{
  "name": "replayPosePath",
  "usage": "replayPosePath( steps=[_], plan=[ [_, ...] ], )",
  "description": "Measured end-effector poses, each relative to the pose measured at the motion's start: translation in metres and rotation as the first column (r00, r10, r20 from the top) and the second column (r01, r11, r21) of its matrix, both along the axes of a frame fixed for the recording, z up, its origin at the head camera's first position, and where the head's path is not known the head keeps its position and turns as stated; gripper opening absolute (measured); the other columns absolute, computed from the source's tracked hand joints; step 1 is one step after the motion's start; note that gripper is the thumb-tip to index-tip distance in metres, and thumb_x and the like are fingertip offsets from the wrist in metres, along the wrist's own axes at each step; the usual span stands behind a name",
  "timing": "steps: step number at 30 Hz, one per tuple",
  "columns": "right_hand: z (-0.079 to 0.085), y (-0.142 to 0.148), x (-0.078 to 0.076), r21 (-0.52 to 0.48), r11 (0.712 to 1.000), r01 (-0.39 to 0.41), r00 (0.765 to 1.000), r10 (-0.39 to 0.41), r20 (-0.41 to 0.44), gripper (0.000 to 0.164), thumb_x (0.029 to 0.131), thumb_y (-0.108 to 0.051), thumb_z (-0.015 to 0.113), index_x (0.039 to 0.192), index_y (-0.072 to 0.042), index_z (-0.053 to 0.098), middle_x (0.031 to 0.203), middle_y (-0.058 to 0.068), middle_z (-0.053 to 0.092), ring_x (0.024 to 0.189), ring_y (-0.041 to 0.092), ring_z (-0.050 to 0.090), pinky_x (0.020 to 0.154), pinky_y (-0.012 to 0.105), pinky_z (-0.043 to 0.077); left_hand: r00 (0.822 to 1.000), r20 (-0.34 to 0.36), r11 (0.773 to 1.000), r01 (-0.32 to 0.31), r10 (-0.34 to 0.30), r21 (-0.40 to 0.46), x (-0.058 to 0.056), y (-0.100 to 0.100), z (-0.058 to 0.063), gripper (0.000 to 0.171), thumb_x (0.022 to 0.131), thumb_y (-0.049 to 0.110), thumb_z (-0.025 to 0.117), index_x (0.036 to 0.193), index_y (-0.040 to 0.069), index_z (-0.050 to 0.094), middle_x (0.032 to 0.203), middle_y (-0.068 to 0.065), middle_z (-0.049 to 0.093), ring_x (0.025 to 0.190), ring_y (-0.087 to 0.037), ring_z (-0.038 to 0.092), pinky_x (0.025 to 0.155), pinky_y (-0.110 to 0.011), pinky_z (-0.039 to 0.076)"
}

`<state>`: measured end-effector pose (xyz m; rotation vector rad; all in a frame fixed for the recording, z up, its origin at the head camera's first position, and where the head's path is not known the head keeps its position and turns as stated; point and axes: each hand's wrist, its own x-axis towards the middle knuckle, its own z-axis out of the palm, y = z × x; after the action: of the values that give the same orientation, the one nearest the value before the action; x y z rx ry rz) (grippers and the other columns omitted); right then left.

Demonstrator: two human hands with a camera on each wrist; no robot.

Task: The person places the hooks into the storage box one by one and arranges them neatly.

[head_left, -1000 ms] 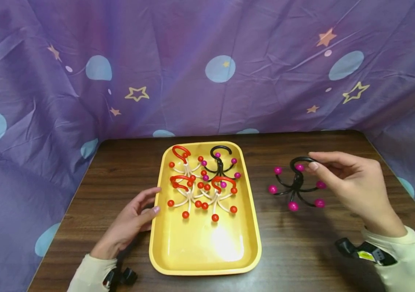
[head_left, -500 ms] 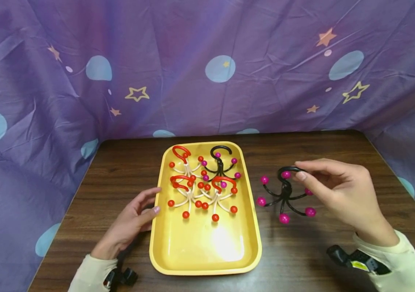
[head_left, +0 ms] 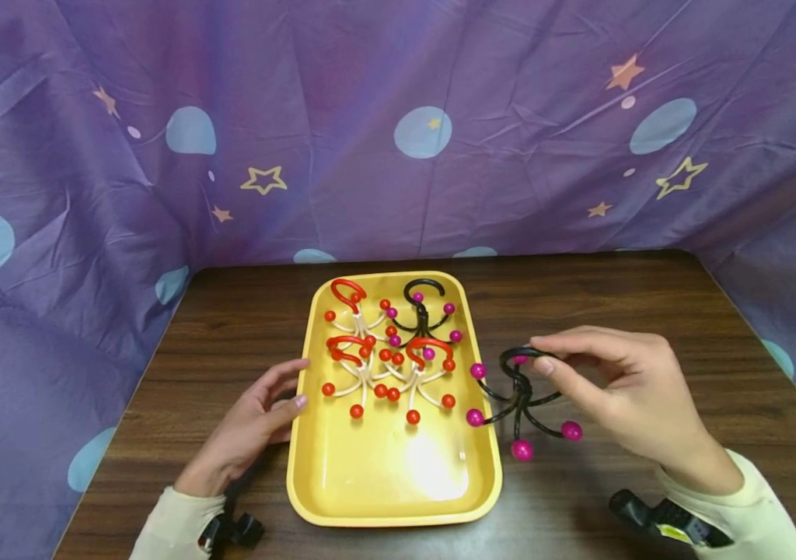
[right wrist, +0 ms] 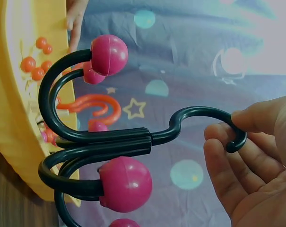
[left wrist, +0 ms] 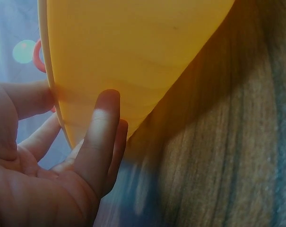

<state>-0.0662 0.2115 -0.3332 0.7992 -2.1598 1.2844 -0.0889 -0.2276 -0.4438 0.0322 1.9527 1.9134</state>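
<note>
My right hand [head_left: 622, 397] pinches the curved hook end of a black multi-arm hanger hook [head_left: 522, 389] with magenta balls on its arm tips. It hangs upright beside the yellow tray's right rim, two of its balls overlapping that rim in the head view. In the right wrist view the hook tip [right wrist: 235, 145] curls between thumb and fingers. My left hand [head_left: 251, 424] rests with loosely bent fingers against the left wall of the yellow tray [head_left: 391, 523]; its fingertips [left wrist: 107, 101] touch the outer wall. A black hook [head_left: 422, 315] and three white hooks [head_left: 363, 373] with red tops stand inside the tray.
The tray stands on a dark wooden table [head_left: 230, 327]. A purple curtain [head_left: 342, 210] with stars and planets hangs behind and around the table. Both wrists carry a strapped black camera [head_left: 671, 523].
My right hand has carried the black hook leftward and toward the front, from over the table to the tray's right rim. The left hand and tray have stayed in place.
</note>
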Motion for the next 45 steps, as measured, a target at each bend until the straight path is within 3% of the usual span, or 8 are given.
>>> replayPosePath(
  steps=[3, 8, 11, 21, 28, 33, 40, 45],
  plan=[
    [-0.002, -0.006, 0.001, 0.006, 0.999, -0.035, 0.999, 0.035, -0.009, 0.042, 0.068, 0.022, 0.083, 0.103, -0.002, 0.082, 0.098, 0.0, 0.082, 0.089, 0.002, 0.075, 0.076, 0.012, 0.058, 1.0, -0.002, 1.0, 0.002, -0.002, 0.003, 0.0, 0.0, -0.001, 0.061, 0.107, 0.009, 0.06, 0.162, 0.013, 0.034, 0.155, -0.029, 0.04, 0.114, -0.026, 0.068, 0.089, -0.046, 0.064],
    [-0.005, -0.018, 0.001, 0.002, 0.994, -0.107, 0.994, 0.107, -0.029, 0.024, 0.083, 0.002, 0.087, 0.105, -0.004, 0.082, 0.097, 0.004, 0.082, 0.089, 0.004, 0.076, 0.079, 0.014, 0.059, 1.0, 0.004, 1.0, 0.001, -0.001, 0.003, 0.0, -0.001, -0.002, 0.062, 0.107, 0.01, 0.061, 0.162, 0.013, 0.034, 0.156, -0.029, 0.04, 0.115, -0.026, 0.067, 0.09, -0.046, 0.063],
    [-0.006, -0.025, 0.0, 0.007, 0.99, -0.142, 0.989, 0.142, -0.04, 0.02, 0.086, -0.003, 0.086, 0.106, -0.005, 0.082, 0.097, 0.004, 0.082, 0.089, 0.005, 0.077, 0.08, 0.015, 0.059, 1.0, 0.009, 1.0, -0.003, 0.003, 0.002, 0.0, -0.001, -0.002, 0.062, 0.107, 0.01, 0.061, 0.162, 0.014, 0.034, 0.156, -0.028, 0.04, 0.115, -0.026, 0.067, 0.09, -0.046, 0.063],
    [-0.005, -0.05, -0.002, 0.02, 0.972, -0.233, 0.971, 0.234, -0.043, 0.039, 0.075, 0.015, 0.083, 0.108, -0.008, 0.082, 0.097, 0.004, 0.082, 0.089, 0.006, 0.076, 0.079, 0.017, 0.06, 1.0, 0.001, 1.0, 0.004, -0.004, 0.013, 0.0, -0.001, -0.002, 0.062, 0.107, 0.012, 0.061, 0.163, 0.013, 0.033, 0.156, -0.028, 0.04, 0.115, -0.027, 0.068, 0.09, -0.046, 0.063],
    [-0.007, -0.064, -0.004, 0.022, 0.962, -0.273, 0.961, 0.273, -0.038, 0.038, 0.077, 0.012, 0.083, 0.108, -0.009, 0.082, 0.097, 0.002, 0.082, 0.087, 0.007, 0.077, 0.079, 0.019, 0.061, 1.0, 0.004, 1.0, 0.004, -0.004, 0.01, 0.0, -0.001, -0.002, 0.062, 0.107, 0.012, 0.061, 0.163, 0.013, 0.033, 0.156, -0.029, 0.04, 0.115, -0.027, 0.068, 0.089, -0.045, 0.063],
    [-0.009, -0.073, -0.003, 0.026, 0.962, -0.273, 0.962, 0.273, 0.01, 0.033, 0.08, 0.007, 0.084, 0.107, -0.011, 0.082, 0.097, 0.001, 0.082, 0.088, 0.008, 0.078, 0.082, 0.019, 0.061, 1.0, 0.006, 1.0, 0.006, -0.006, 0.007, -0.001, -0.001, -0.001, 0.061, 0.108, 0.013, 0.06, 0.162, 0.013, 0.034, 0.157, -0.028, 0.04, 0.115, -0.026, 0.068, 0.089, -0.043, 0.063],
    [-0.014, -0.091, -0.007, 0.002, 0.948, -0.318, 0.948, 0.318, 0.002, 0.031, 0.082, 0.006, 0.083, 0.108, -0.011, 0.082, 0.097, 0.001, 0.083, 0.082, 0.005, 0.075, 0.068, 0.019, 0.058, 1.0, 0.008, 1.0, 0.001, -0.001, 0.012, -0.001, -0.001, 0.0, 0.061, 0.108, 0.011, 0.06, 0.162, 0.013, 0.033, 0.156, -0.028, 0.041, 0.114, -0.025, 0.068, 0.089, -0.043, 0.063],
    [-0.018, -0.102, -0.008, 0.009, 0.94, -0.342, 0.94, 0.342, 0.013, 0.027, 0.083, 0.003, 0.084, 0.106, -0.011, 0.083, 0.097, 0.001, 0.083, 0.083, 0.007, 0.077, 0.068, 0.02, 0.058, 1.0, 0.008, 1.0, 0.002, -0.002, 0.018, -0.001, -0.002, -0.001, 0.061, 0.107, 0.01, 0.061, 0.162, 0.012, 0.034, 0.155, -0.028, 0.042, 0.113, -0.024, 0.068, 0.089, -0.043, 0.064]
  ],
)
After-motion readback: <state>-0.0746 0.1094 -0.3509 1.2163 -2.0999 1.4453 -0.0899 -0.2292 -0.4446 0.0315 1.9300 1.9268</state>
